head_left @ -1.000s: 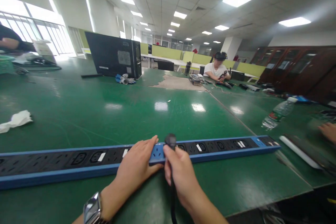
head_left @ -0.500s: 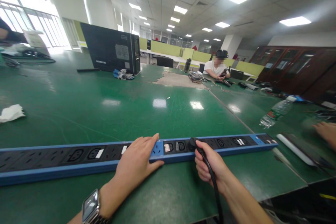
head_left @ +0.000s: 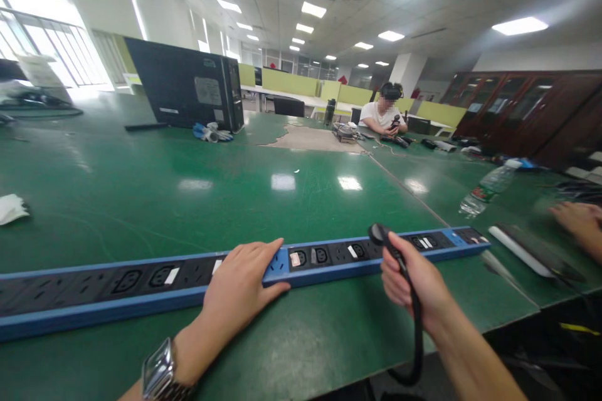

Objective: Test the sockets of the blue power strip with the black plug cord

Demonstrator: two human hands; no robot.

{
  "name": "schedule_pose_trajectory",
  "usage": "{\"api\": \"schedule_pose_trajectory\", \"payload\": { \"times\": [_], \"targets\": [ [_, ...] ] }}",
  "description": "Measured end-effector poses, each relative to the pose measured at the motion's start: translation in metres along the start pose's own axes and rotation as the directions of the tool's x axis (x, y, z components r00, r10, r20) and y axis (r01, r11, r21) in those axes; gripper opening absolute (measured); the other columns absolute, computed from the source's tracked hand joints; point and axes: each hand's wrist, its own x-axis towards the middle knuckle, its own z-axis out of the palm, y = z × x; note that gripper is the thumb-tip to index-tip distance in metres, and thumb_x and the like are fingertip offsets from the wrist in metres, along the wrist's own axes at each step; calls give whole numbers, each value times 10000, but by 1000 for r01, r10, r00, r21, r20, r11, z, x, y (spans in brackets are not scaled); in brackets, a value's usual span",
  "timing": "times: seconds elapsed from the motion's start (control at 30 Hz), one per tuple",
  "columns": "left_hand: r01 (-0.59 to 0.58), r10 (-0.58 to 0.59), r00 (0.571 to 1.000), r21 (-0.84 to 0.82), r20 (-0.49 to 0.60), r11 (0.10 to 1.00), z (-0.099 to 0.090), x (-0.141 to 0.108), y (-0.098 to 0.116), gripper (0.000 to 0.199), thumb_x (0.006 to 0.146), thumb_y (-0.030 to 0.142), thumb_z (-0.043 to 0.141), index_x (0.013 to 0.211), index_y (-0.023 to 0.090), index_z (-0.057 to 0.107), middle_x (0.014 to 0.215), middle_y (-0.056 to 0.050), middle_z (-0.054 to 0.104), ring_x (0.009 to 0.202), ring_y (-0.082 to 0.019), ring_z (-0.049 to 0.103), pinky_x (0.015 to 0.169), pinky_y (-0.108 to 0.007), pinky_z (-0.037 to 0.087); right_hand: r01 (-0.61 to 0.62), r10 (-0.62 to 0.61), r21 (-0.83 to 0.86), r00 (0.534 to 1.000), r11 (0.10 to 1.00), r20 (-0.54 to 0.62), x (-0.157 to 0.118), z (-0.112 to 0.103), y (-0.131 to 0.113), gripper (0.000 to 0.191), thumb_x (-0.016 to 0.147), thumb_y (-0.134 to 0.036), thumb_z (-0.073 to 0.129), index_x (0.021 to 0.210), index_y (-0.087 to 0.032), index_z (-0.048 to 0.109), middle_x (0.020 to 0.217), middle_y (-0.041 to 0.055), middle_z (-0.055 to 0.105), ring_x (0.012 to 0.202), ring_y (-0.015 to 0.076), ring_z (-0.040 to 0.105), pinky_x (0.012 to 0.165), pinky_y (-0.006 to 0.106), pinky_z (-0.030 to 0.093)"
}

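A long blue power strip with black and blue sockets lies across the near part of the green table. My left hand grips it near the middle, the thumb on the near side and the fingers over the top. In my right hand is a black power plug, pinched near its head. The plug is held just above the strip's right half, apart from the sockets. Its thick black cord hangs below the hand and loops near the table edge.
A black computer tower and gloves stand at back left. A water bottle and a flat dark device are at right, near another person's hand. One co-worker sits across the table.
The plug has come up off the strip's socket area and moved right with my right hand, uncovering a white-labelled socket. My left hand stays on the strip.
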Motion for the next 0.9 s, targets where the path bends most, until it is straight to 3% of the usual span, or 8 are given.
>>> {"api": "schedule_pose_trajectory", "payload": {
  "times": [0.23, 0.37, 0.47, 0.63, 0.8, 0.9],
  "targets": [
    [12, -12, 1000, -23, -2, 1000, 0, 1, 0, 683, 703, 418, 785, 1301, 156, 584, 1130, -122, 712, 1043, -315, 653, 932, -471, 515, -104, 79, -154, 984, 983, -159, 3, -92, -41, 543, 950, -494, 434, 504, -185, 406, 297, -77, 274, 203, 51, 251, 262, 152, 150],
    [4, -4, 1000, -11, -11, 1000, 0, 1, 0, 677, 713, 421, 780, 1301, 150, 583, 1138, -123, 710, 1044, -314, 651, 933, -473, 515, -172, 144, -189, 977, 967, -155, 14, -122, -45, 528, 942, -488, 447, 510, -188, 397, 295, -82, 258, 207, 49, 221, 268, 158, 139],
    [-11, 11, 1000, 0, -14, 1000, 1, 0, 0, 652, 719, 423, 776, 1285, 155, 594, 1144, -118, 708, 1045, -314, 650, 921, -470, 519, -185, 157, -185, 975, 965, -158, 23, -125, -40, 526, 948, -491, 415, 515, -195, 364, 303, -87, 243, 219, 51, 213, 280, 166, 170],
    [-33, 33, 999, 20, -35, 999, 0, -2, -1, 631, 726, 431, 769, 1271, 163, 598, 1137, -107, 711, 1037, -308, 653, 917, -460, 518, -139, 65, -314, 970, 939, -234, 24, -116, -36, 515, 909, -546, 479, 544, -198, 370, 320, -89, 268, 239, 53, 244, 293, 160, 176],
    [-59, 60, 997, 27, -46, 998, 0, -1, -2, 600, 744, 434, 753, 1260, 169, 600, 1136, -98, 713, 1036, -300, 653, 920, -445, 511, -236, 188, -228, 959, 945, -211, 27, -112, -36, 511, 938, -510, 431, 541, -199, 346, 315, -92, 238, 233, 50, 203, 288, 159, 128],
    [-69, 70, 996, 24, -51, 997, 1, -1, -3, 600, 753, 438, 744, 1267, 169, 592, 1151, -97, 709, 1043, -295, 652, 923, -441, 509, -239, 183, -220, 952, 946, -246, 31, -110, -33, 505, 946, -497, 441, 548, -196, 361, 314, -91, 249, 234, 50, 221, 286, 154, 139]
  ]
}}
